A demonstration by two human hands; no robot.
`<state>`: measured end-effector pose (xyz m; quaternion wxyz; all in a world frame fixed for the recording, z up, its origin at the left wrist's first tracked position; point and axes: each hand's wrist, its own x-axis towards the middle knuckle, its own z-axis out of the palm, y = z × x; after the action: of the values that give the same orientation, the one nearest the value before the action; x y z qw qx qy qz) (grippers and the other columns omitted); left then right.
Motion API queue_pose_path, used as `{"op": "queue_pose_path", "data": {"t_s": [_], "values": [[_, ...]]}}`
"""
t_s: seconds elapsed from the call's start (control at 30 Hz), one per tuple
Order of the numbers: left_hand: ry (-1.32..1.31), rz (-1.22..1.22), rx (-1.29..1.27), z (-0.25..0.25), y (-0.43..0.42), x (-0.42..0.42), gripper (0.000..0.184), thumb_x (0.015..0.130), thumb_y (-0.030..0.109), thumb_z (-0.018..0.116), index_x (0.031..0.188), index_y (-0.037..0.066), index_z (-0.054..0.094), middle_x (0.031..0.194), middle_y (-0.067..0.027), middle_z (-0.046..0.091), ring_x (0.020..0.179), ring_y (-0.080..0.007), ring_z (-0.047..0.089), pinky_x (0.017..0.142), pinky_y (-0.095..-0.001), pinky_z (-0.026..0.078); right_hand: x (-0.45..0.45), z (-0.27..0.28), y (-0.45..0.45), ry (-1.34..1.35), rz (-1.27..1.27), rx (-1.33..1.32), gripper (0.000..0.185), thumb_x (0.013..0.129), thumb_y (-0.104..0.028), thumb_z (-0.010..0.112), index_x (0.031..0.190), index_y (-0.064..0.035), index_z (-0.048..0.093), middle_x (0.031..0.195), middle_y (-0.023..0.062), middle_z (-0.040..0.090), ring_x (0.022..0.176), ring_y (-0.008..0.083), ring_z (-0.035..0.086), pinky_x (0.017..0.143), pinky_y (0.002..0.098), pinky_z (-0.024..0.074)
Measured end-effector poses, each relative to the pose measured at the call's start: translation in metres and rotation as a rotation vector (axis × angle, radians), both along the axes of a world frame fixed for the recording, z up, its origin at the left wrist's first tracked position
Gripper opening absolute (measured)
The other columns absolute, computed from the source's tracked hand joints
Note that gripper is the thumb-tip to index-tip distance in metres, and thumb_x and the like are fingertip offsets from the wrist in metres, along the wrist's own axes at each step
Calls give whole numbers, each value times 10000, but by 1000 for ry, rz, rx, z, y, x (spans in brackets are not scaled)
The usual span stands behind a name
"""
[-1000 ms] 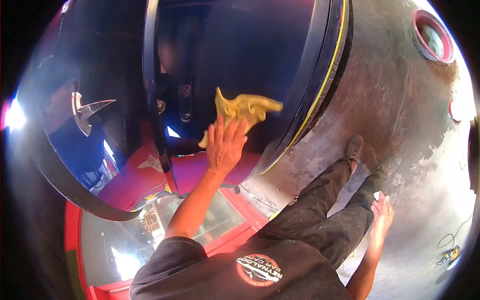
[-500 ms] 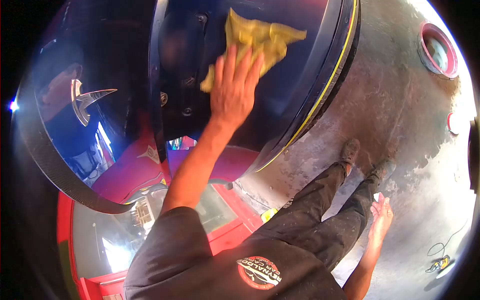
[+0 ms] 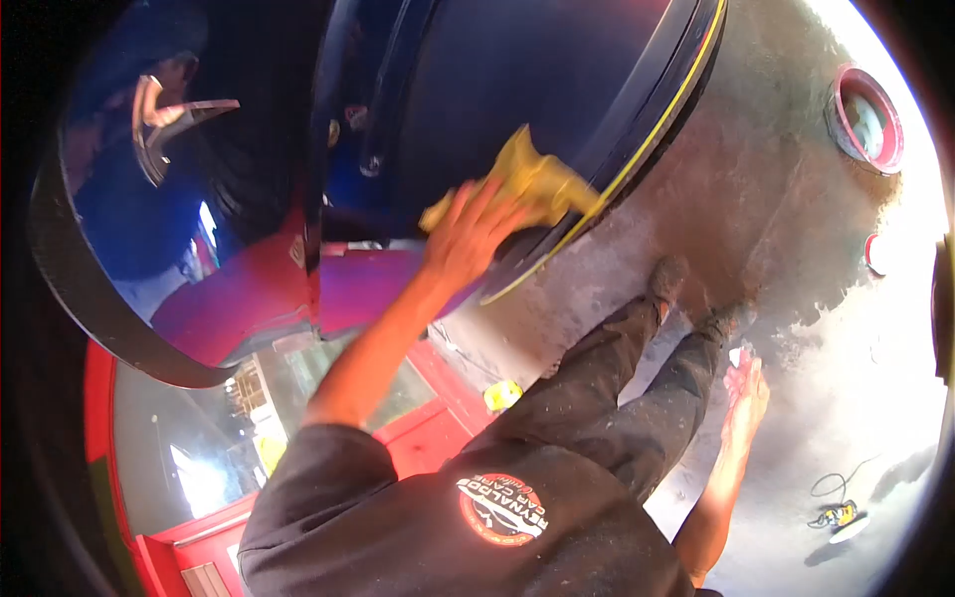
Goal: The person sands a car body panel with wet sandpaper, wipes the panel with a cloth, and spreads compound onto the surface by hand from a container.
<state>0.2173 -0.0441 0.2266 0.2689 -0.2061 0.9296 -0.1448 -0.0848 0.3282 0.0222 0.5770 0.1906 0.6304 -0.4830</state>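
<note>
Yellow cloth (image 3: 542, 184) under left hand (image 3: 470, 237), reddish tub (image 3: 854, 83) holding pale contents (image 3: 866, 124), unclear

The left forearm (image 3: 373, 343) stretches from the near left toward the far side, slanting rightward. The left hand (image 3: 473, 234) is palm down and flattened, its fingers extended, pointing far and to the right. The right forearm (image 3: 716, 502) extends out on the right; the right hand (image 3: 744, 398) is held beside the right leg (image 3: 671, 423), its fingers pointing toward the far side, their exact curl unclear.
</note>
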Motion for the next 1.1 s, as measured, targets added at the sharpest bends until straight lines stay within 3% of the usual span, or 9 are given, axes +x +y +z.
{"op": "queue_pose_path", "data": {"t_s": [0.2,0.37,0.43,0.53,0.6,0.67,0.83,1.0,1.1], "values": [[31,-310,126,-40,-36,-67,429,882,120,525,1293,142,646,1519,2,473,1458,-246,346,1199,-470,264,-5,8,-11,56,85,-40,578,1033,-449,538,1356,30,572,1346,107,622,1064,189,601,955,357,476],[-224,-284,310,-40,58,123,451,914,100,488,1351,27,574,1605,-80,339,1436,-237,389,1144,-349,388,16,-2,-2,10,57,-37,570,1023,-450,561,1320,34,603,1337,122,625,1065,196,605,934,340,482],[-396,189,526,-44,87,218,488,929,103,482,1414,61,516,1605,-62,338,1432,-255,400,1120,-341,422,25,2,3,-2,38,-29,568,1019,-451,569,1310,36,612,1334,128,627,1058,193,607,927,331,484],[-695,-18,518,-14,82,225,515,942,111,480,1456,107,474,1605,-45,340,1448,-262,383,1118,-355,430,32,9,9,-14,-4,-19,558,1020,-443,571,1300,37,616,1321,122,636,1046,192,612,918,323,490],[-538,482,687,11,60,160,523,935,122,486,1458,150,487,1603,-23,349,1473,-264,345,1152,-405,389,34,6,12,-7,21,-21,558,1021,-441,569,1297,43,613,1330,123,632,1055,195,612,926,329,490],[-233,-36,379,11,37,138,539,930,139,481,1468,161,482,1596,-25,368,1496,-278,303,1209,-465,277,31,5,7,14,45,-40,558,1023,-440,565,1293,46,612,1339,124,628,1058,194,611,934,331,488],[-104,-296,-89,22,3,61,528,931,193,480,1458,180,515,1583,-10,399,1517,-285,252,1238,-476,137,25,42,-37,88,89,-113,566,1025,-452,557,1303,38,609,1340,108,628,1015,153,609,922,313,486],[-505,-424,207,42,62,223,467,928,235,494,1377,153,589,1527,-19,465,1497,-259,289,1236,-495,140,18,49,-48,78,123,-177,568,1025,-441,560,1316,45,597,1326,108,632,988,143,614,895,302,496],[-558,-141,294,80,106,304,362,909,224,521,1226,105,649,1395,-56,557,1425,-266,379,1221,-506,205,28,62,-57,57,128,-193,551,1034,-419,553,1317,53,588,1292,113,644,960,136,628,860,296,510]]}}
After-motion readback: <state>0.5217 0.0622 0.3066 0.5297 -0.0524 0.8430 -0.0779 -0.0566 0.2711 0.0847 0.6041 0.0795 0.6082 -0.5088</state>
